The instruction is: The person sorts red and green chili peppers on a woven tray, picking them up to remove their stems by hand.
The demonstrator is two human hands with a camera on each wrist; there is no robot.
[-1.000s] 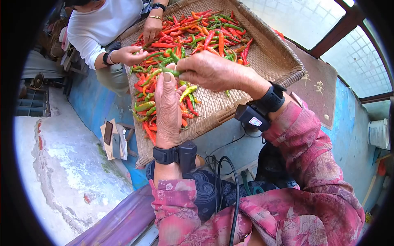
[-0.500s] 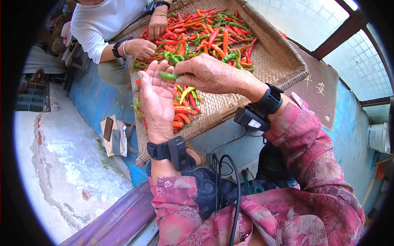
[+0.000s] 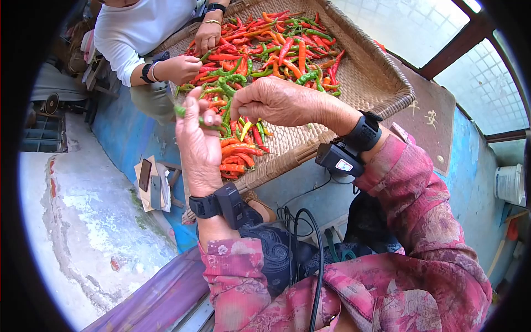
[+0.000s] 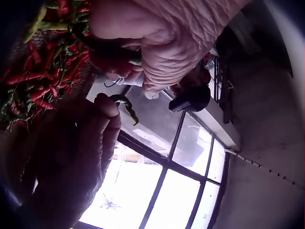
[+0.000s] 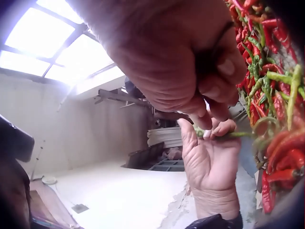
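My left hand (image 3: 200, 149) is raised over the near edge of the basket, palm up. Its curled fingers hold a green chili pepper (image 5: 233, 135), whose ends stick out on both sides. To its right is my right hand (image 3: 285, 102), fingers bent and fingertips together. In the left wrist view those fingertips pinch a thin, curled green stem-like piece (image 4: 127, 108); I cannot tell whether it is a stem or a small pepper. Beneath both hands, red, orange and green chili peppers (image 3: 238, 152) lie heaped in a woven basket (image 3: 365, 83).
Across the basket another person in a white top (image 3: 149, 27) has both hands (image 3: 185, 67) at the peppers. Black cables (image 3: 318, 265) hang by my lap. Two phones (image 3: 145, 174) lie on a small stand at the left. A white bucket (image 3: 510, 182) stands far right.
The green pepper has passed from my right fingers into my left hand, which has curled round it and shifted left. The hands have drawn apart slightly. The other person's hand moved to the peppers.
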